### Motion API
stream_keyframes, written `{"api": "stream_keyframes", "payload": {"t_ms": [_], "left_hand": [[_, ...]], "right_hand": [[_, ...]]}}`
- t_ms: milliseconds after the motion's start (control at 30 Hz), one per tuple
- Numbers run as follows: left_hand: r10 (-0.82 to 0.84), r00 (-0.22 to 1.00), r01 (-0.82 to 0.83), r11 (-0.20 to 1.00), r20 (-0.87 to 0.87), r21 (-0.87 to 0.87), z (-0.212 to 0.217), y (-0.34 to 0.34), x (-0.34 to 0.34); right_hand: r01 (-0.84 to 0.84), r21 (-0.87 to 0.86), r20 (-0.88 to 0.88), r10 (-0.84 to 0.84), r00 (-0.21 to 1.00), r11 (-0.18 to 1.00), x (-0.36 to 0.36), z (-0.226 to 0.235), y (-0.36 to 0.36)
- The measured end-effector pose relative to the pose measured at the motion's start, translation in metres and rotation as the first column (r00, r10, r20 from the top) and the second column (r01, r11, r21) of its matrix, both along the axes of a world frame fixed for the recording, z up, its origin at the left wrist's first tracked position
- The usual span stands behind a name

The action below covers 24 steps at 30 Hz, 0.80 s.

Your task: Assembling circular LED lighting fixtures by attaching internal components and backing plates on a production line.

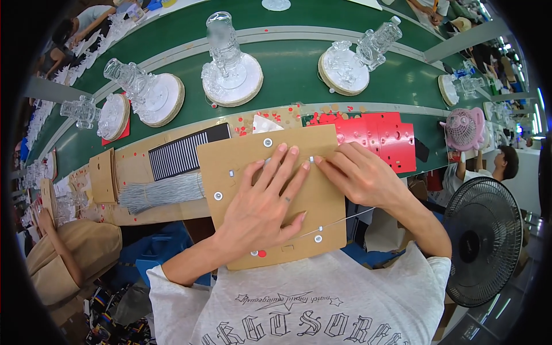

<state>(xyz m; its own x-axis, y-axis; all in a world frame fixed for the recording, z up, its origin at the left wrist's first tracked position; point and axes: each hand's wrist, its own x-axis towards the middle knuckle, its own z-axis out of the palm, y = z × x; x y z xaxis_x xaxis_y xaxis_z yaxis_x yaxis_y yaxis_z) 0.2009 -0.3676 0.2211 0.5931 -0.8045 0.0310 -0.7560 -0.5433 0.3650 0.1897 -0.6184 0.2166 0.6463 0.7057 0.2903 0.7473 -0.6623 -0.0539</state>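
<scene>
A brown cardboard panel (322,207) leans over the table's near edge against my body. Round silvery pieces and small white pieces are set in it near its edges, and a red dot (262,253) sits low on it. My left hand (259,201) lies spread on the panel, fingers pointing up and slightly right. Beside its fingertips my right hand (359,172) is closed in a pinch at a small white piece (311,159) on the panel. What the pinch holds is hidden by the fingers. A thin wire (345,219) crosses the panel's lower right and sticks out past its edge.
Left of the panel lie a bundle of grey wires (161,194) and a black-and-white striped sheet (187,150). Red punched sheets (376,138) lie to the right. Clear glass-like pieces on round white bases (233,86) stand beyond. A black fan (483,241) is at right.
</scene>
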Motion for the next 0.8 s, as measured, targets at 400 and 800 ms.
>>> {"api": "stream_keyframes", "payload": {"t_ms": [400,800], "left_hand": [[0.000,0.984,-0.045,0.966,-0.176,-0.253,-0.005,-0.009,-0.002],[0.001,1.000,0.006,0.944,0.020,-0.330,-0.007,-0.029,0.030]], "right_hand": [[0.020,0.034,-0.021,-0.019,1.000,0.999,-0.004,-0.002,-0.012],[0.142,-0.002,0.025,-0.142,0.990,0.990,-0.010,-0.003,-0.017]]}}
